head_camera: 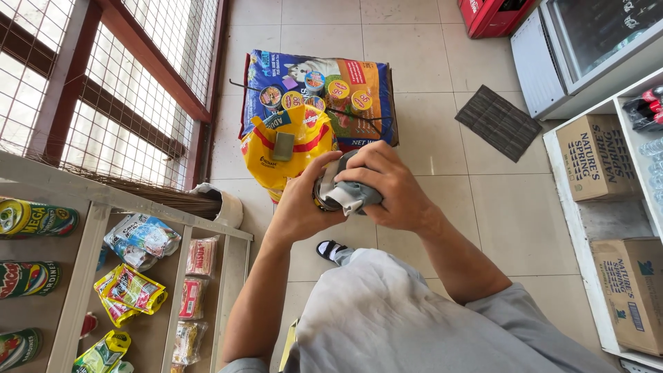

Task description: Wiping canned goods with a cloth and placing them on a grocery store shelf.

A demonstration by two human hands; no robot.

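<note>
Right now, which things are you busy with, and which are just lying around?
In use: left hand holding a can; right hand pressing a grey cloth on it.

Lying about: pet food bags, grey mat, cardboard boxes, shelf tins, snack packets.

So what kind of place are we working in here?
Most likely a small grocery shop: shelves of canned goods and snack packets, big pet food sacks on the tiled floor, and a glass-door cooler.

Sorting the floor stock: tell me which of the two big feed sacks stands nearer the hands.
The yellow sack with red stripes. It stands in front of the blue-and-orange sack, just beyond the left hand and right hand wiping a can with a grey cloth.
</note>
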